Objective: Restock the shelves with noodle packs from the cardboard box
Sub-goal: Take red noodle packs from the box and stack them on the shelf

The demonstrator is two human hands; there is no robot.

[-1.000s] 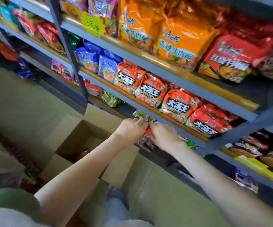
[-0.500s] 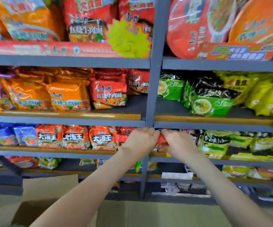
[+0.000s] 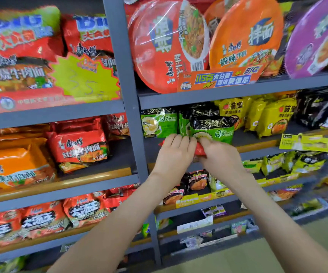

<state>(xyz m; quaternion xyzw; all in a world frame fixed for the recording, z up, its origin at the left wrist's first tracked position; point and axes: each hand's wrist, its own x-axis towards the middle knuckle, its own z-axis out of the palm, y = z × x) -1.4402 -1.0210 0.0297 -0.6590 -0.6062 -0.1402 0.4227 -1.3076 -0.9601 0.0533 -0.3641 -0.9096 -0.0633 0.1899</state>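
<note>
A red noodle pack (image 3: 201, 150) is held between both hands in front of the shelves, mostly hidden by the fingers. My left hand (image 3: 174, 154) grips its left end and my right hand (image 3: 219, 156) grips its right end. The pack is level with the shelf of green and black noodle packs (image 3: 211, 130), just right of the grey upright post (image 3: 131, 123). The cardboard box is out of view.
Grey shelves (image 3: 238, 95) carry many packs: red beef noodle packs (image 3: 80, 146) and orange packs (image 3: 15, 170) at left, yellow packs (image 3: 273, 117) at right, round bowl noodles (image 3: 167, 46) on top, and a yellow starburst price tag (image 3: 84, 77).
Both hands have risen with the red pack from the low shelf to the shelf of green packs, to the right of the post. My view tilted up, and the cardboard box dropped out of sight.
</note>
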